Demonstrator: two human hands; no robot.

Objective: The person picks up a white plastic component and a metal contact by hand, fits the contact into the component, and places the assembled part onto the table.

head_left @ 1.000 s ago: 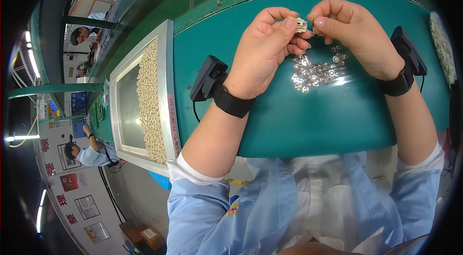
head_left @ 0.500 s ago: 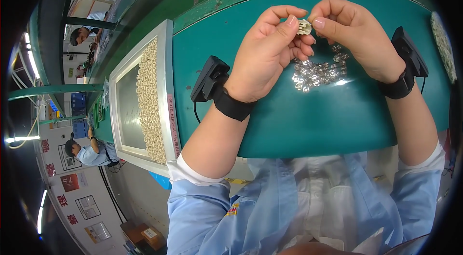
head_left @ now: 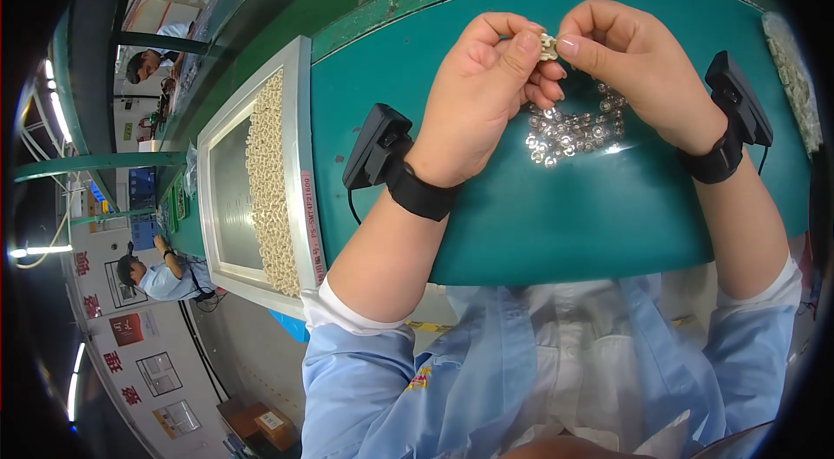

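Note:
Above the green tabletop (head_left: pixel 521 233), my left hand (head_left: pixel 482 99) pinches a small cream plastic part (head_left: pixel 547 47) with ridged sides between thumb and fingers. My right hand (head_left: pixel 647 68) meets it from the right, thumb and index finger closed at the part's right edge. Whether a tiny metal piece sits between those right fingertips is hidden. Just below the hands lies a loose cluster of small shiny metal pieces (head_left: pixel 565 138), some of them covered by the fingers.
To the left stands a metal-framed tray (head_left: pixel 306 112) with many cream plastic parts (head_left: pixel 274 190) along its right side. A clear bag of pale pieces (head_left: pixel 790 81) lies at the right edge. Black wrist-worn devices sit on both my wrists. Two people work at the far left.
The cream part has turned in my fingers and now shows less of its open face. My right thumb has come closer against it. The bag at right appears slightly shifted left.

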